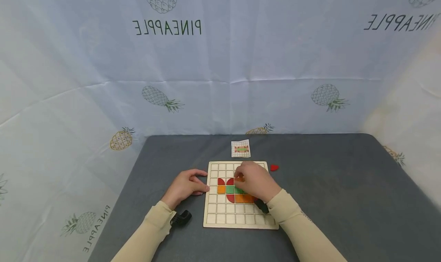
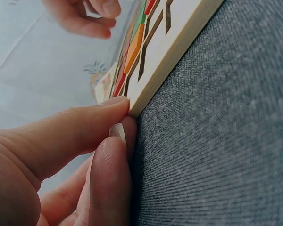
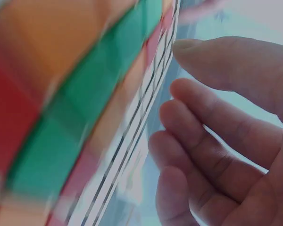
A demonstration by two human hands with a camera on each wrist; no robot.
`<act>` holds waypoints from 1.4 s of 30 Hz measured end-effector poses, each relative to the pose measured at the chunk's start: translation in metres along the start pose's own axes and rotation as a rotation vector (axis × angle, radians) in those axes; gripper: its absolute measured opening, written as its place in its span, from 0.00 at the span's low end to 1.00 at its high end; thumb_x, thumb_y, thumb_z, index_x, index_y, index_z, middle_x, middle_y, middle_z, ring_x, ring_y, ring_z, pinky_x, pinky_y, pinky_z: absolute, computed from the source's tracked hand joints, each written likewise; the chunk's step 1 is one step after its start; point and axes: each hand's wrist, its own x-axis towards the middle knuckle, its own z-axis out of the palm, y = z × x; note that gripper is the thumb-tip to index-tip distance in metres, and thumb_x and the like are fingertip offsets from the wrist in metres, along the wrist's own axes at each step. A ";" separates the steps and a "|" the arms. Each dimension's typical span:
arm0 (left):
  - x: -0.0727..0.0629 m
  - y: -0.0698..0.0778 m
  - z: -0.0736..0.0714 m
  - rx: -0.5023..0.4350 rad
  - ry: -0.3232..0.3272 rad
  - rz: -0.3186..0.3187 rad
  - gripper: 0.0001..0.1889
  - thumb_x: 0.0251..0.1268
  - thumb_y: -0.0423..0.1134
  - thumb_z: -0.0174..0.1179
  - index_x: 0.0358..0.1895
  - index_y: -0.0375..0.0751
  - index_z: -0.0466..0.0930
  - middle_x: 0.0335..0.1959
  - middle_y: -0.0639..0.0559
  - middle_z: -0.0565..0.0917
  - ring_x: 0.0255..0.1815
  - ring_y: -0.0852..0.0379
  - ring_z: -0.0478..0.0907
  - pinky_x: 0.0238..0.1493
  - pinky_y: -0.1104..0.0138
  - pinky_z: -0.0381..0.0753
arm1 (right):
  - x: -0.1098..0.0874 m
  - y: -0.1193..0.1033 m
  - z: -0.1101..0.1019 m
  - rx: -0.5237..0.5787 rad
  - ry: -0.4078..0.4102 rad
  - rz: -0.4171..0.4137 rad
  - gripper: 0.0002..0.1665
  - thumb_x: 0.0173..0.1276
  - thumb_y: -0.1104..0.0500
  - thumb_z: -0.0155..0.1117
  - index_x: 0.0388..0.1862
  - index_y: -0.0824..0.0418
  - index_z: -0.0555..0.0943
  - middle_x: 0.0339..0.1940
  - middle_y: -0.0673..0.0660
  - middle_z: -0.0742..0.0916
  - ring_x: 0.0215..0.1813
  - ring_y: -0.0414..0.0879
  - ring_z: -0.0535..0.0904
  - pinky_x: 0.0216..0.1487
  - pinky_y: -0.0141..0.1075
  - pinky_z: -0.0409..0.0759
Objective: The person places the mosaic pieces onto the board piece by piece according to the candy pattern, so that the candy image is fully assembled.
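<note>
A square wooden grid board [image 1: 224, 219] lies on the table, with orange tiles [image 1: 221, 189], green tiles [image 1: 229, 189] and red rounded tiles [image 1: 230, 198] in its middle cells. At the board's left edge, my left hand [image 1: 184, 186] pinches the rim; the left wrist view has a fingertip on the top edge [image 2: 153, 84] and others beside it. My right hand [image 1: 257, 180] hovers over the upper right of the pattern, covering some tiles. From the right wrist, its thumb [image 3: 226, 61] stands apart from loosely bent fingers [image 3: 193, 132], and nothing shows between them.
Behind the board lies a small card [image 1: 240, 149] printed with a coloured grid pattern. One loose red piece [image 1: 274, 167] sits on the dark grey table [image 1: 327, 185], right of the board's far corner. A pineapple-print curtain [image 1: 220, 55] hangs behind the table.
</note>
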 end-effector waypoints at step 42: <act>-0.001 0.003 0.003 0.034 0.035 -0.028 0.30 0.54 0.39 0.85 0.62 0.46 0.87 0.33 0.51 0.92 0.33 0.56 0.88 0.40 0.63 0.91 | -0.022 0.127 -0.044 0.081 -0.040 0.223 0.08 0.69 0.58 0.81 0.45 0.55 0.92 0.43 0.52 0.88 0.44 0.45 0.84 0.51 0.48 0.90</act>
